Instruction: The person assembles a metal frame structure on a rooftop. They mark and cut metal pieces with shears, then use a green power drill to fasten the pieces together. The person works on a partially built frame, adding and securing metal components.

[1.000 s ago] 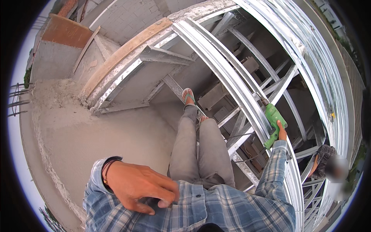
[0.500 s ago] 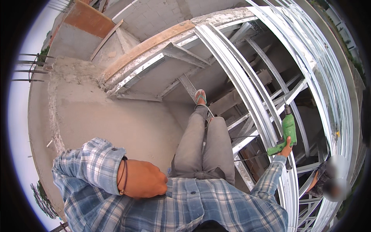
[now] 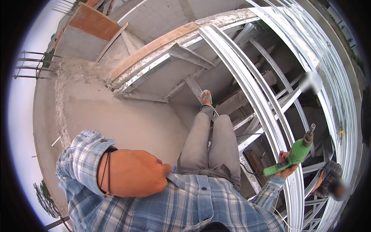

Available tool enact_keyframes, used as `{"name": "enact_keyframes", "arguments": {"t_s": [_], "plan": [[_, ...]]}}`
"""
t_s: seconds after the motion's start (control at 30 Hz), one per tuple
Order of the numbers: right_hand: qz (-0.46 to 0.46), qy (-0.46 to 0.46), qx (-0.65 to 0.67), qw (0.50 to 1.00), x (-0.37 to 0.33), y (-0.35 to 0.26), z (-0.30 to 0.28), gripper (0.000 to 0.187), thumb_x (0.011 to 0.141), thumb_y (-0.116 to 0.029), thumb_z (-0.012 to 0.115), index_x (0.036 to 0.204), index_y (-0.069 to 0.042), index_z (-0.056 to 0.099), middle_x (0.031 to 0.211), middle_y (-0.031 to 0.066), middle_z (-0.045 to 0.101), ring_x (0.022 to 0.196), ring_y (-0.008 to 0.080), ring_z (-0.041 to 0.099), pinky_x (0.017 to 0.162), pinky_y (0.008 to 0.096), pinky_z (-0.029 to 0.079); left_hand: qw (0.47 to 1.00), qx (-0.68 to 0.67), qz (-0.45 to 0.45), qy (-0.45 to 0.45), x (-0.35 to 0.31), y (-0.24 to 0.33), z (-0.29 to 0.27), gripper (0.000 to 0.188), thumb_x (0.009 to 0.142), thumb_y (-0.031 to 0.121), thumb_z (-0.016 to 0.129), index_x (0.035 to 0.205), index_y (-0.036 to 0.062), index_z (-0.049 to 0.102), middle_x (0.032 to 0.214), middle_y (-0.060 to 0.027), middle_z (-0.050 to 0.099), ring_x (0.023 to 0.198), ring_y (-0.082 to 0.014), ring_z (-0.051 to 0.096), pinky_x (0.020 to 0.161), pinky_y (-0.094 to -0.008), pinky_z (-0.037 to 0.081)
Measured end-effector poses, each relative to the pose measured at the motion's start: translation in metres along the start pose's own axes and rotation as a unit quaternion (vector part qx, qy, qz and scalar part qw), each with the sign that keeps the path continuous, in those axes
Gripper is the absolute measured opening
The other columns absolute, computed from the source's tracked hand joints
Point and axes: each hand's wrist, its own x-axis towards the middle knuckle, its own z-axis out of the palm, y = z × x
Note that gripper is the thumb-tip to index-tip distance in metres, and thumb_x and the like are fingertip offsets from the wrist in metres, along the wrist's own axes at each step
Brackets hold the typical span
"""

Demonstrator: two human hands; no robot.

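Observation:
A green electric drill (image 3: 296, 153) with a metal socket bit (image 3: 311, 130) at its nose is in my right hand (image 3: 286, 170), whose fingers wrap its handle. The drill hangs over the long silver metal channels (image 3: 251, 91) at the right, its bit pointing away and to the right. My left hand (image 3: 135, 174) is closed with the knuckles up, against the front of my plaid shirt (image 3: 185, 193). A small blue bit of something (image 3: 174, 169) shows at its fingertips; what the fingers hold is hidden.
A metal truss frame (image 3: 288, 101) with deep gaps lies at the right. Another person (image 3: 327, 179) is at the far right edge. A concrete slab (image 3: 116, 120) lies left, with a wooden board (image 3: 154, 48) along a ledge. Rebar ends (image 3: 36, 65) stick out at left. My foot (image 3: 206, 98) rests on a strut.
The drill has come nearer and tilted, its bit swinging from upward to the upper right. My left hand has shifted slightly left and looks larger. A blurred patch now shows by the truss at right.

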Motion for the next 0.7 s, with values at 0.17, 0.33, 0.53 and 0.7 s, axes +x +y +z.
{"name": "enact_keyframes", "arguments": {"t_s": [0.17,0.33,0.53,0.7], "plan": [[0.053,-0.072,0.033,0.995,-0.025,0.028,0.034,0.069,0.082,-0.058,0.070,0.120,-0.002,0.058,0.096,0.0115,0.065,0.096,0.0276,0.063,0.101,0.0476,0.044,0.990,-0.047,-0.034,0.128,-0.040,-0.026,-0.050,0.018,0.089,0.020,0.067,0.096,0.0036,0.070,0.089,-0.0092,0.068,0.080,-0.0251,0.068,0.073,-0.0350,0.054],[0.164,-0.065,0.041,0.983,-0.049,0.050,0.069,0.080,0.079,-0.052,0.076,0.134,0.000,0.049,0.109,0.0168,0.068,0.102,0.0316,0.066,0.107,0.0532,0.041,0.898,-0.233,-0.192,0.319,-0.070,-0.113,-0.027,0.038,0.101,0.035,0.054,0.111,0.0005,0.067,0.076,0.0002,0.061,0.069,-0.0086,0.054,0.065,-0.0254,0.048],[0.280,-0.050,0.016,0.958,-0.041,0.050,0.095,0.109,0.058,-0.046,0.092,0.141,0.001,0.038,0.132,0.0182,0.055,0.115,0.0350,0.059,0.097,0.0479,0.053,0.863,-0.261,-0.124,0.413,-0.061,-0.158,0.014,0.036,0.103,0.032,0.050,0.119,0.0042,0.065,0.078,0.0017,0.058,0.067,-0.0062,0.050,0.063,-0.0218,0.044],[0.217,-0.036,-0.070,0.973,-0.028,0.051,0.109,0.097,0.065,-0.047,0.089,0.136,0.001,0.043,0.122,0.0150,0.061,0.106,0.0288,0.064,0.087,0.0413,0.056,0.772,-0.359,-0.146,0.504,0.028,-0.159,0.049,0.028,0.102,0.019,0.043,0.119,0.0056,0.061,0.084,0.0015,0.053,0.068,-0.0062,0.048,0.063,-0.0212,0.042]]}}
